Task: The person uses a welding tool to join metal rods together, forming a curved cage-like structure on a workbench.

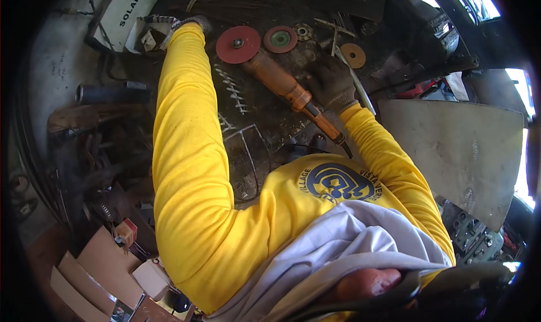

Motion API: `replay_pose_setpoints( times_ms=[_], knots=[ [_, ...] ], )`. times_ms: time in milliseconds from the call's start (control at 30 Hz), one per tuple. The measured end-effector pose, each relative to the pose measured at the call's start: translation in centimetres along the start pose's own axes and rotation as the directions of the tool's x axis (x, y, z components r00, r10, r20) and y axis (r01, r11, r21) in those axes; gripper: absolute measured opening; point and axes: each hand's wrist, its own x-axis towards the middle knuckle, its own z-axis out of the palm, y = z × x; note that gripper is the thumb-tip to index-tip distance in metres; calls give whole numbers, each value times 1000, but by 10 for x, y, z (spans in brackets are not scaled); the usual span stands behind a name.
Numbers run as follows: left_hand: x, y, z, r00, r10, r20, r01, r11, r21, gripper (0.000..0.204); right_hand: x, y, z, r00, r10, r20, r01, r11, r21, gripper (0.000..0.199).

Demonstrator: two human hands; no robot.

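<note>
My left hand (195, 23), in a grey knit glove, reaches to the far left of the dark workbench, beside a small open white box (137, 37). The sleeve hides its fingers. An orange angle grinder (279, 82) lies diagonally across the bench, with a red disc (238, 44) on its far end. Just right of its body rests my right hand (331, 82) in a dark glove, fingers apart and apparently not around the tool. Beyond it lie a red disc with a green centre (280, 39), a round metal flange (303, 32) and a tan disc (353, 55).
A white panel (127, 12) leans at the far left. Thin metal rods (228, 9) lie at the back, and a twisted metal piece (231, 88) left of the grinder. A large pale sheet (456, 153) stands at right. Cardboard (104, 260) sits lower left.
</note>
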Motion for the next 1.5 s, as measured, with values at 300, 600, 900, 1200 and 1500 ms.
replay_pose_setpoints(
  times_ms=[300, 600, 900, 1200, 1500],
  knots=[
    [12, -37, 15, 967, -128, -222, -35, 790, -612, 44, 1, -6, -2, 1000, 2, 8, -2, 1000, 30, 21],
    [-123, -66, -45, 945, -177, -274, -302, -162, -939, 31, -7, 7, 1, 1000, -8, -29, 9, 999, 47, 23],
    [-263, -40, -65, 804, -69, -591, -544, -487, -684, 24, -9, 12, -1, 1000, -10, -15, 11, 997, 81, 23],
    [-430, 100, 20, 791, -232, -566, -574, 41, -818, 26, -20, 7, -22, 984, -116, -138, 167, 876, 453, 39],
    [-456, 265, 126, 893, -167, -417, -448, -264, -854, 23, -71, -39, -122, 741, -525, 419, -117, 514, 850, 49]
  ],
)
